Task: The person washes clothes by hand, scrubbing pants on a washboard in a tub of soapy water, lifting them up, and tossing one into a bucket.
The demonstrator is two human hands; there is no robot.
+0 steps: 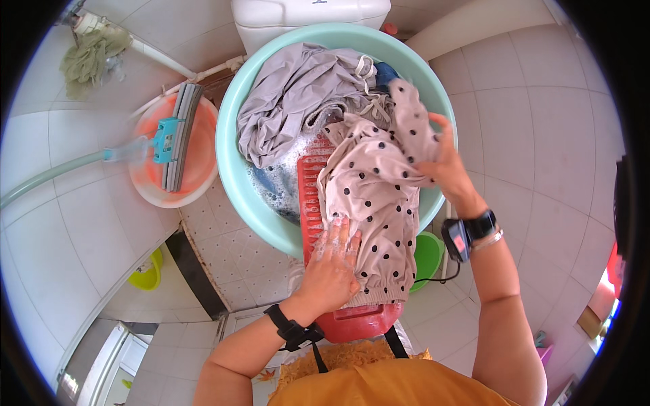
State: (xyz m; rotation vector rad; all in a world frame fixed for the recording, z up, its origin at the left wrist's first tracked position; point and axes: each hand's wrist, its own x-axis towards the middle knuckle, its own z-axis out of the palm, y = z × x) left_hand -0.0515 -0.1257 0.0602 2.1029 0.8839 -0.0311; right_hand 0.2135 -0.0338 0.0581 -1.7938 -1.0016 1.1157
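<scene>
Pale pink polka-dot trousers (379,196) with an elastic waistband lie spread over a red washboard (310,183), which slants down into a big mint-green basin (233,183). My left hand (330,260), with suds on its fingers, presses flat on the trousers near the washboard's left edge, fingers stretched out. At the basin's right side my right hand (448,169) grips a bunched part of the trousers, thumb and fingers around the fabric. Grey wet clothing (298,95) with white drawstrings lies heaped in the basin, beside foamy water (274,186).
A white-and-orange bucket (145,176) with a sponge mop (179,139) stands to the left. Behind the basin is a white toilet tank (308,17). A green basin (428,260) sits at the lower right, and a yellow-green one (147,271) at the lower left. Tiled walls flank both sides.
</scene>
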